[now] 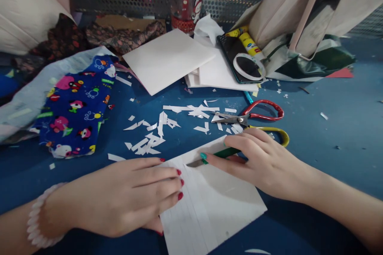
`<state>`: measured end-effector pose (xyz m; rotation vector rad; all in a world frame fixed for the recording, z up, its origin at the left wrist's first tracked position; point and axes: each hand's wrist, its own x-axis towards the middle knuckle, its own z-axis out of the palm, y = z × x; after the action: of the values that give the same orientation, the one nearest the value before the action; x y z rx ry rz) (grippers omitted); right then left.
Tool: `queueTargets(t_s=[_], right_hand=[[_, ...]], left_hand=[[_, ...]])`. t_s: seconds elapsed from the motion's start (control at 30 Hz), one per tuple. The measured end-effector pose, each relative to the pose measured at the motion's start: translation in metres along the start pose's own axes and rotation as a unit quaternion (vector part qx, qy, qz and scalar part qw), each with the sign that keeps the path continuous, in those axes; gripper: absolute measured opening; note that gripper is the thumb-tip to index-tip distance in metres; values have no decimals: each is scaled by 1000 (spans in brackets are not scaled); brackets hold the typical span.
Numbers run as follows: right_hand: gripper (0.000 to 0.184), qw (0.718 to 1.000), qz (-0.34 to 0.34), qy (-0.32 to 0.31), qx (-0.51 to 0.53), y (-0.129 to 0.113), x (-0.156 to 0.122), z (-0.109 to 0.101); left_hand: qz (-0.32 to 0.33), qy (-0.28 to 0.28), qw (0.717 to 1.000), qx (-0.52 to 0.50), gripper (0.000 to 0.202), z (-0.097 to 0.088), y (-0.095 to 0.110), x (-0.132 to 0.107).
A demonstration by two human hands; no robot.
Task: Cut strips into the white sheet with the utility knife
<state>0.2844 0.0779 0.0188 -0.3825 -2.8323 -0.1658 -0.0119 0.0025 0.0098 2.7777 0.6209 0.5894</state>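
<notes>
— Closed around a green-handled craft knife (220,154), the right hand (263,163) has its fingers wrapped on the handle, and the blade tip rests on the white sheet (215,203).

— And the other hand?

— Flat, fingers stretched out and together, the left hand (131,197) presses down on that white sheet's left edge; it grips nothing. A pale beaded bracelet (36,223) sits on its wrist.

— Where does the sheet lie?

— On the blue tabletop (329,135), nearest the person, between the two hands, with faint lines running along it.

— What lies beyond the sheet?

— White paper scraps (158,131) are scattered just past its far edge. To the right of the scraps lie red-handled scissors (254,114), and a yellow handle loop (279,134) shows just beyond the right hand. Farther off from the sheet is a stack of white boards (167,59). Right of the stack lies a dark phone (239,59) with a tape ring (249,67) on it, and a yellow glue stick (249,44) touches the phone's far side.

— Any containers?

— Behind the boards stands a clear bottle with a red lid (187,0); what it holds cannot be told. A beige bag (287,12) leans beyond the phone, contents hidden. Left of the scraps lies blue cartoon-print fabric (76,107).
</notes>
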Motion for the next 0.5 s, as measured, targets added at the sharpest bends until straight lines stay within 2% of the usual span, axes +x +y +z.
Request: queueTargets(t_s=[0.5], right_hand=[[31,999,-10,10,29,0,-4,4]], left_hand=[[2,10,1000,7,32,1,2,0]])
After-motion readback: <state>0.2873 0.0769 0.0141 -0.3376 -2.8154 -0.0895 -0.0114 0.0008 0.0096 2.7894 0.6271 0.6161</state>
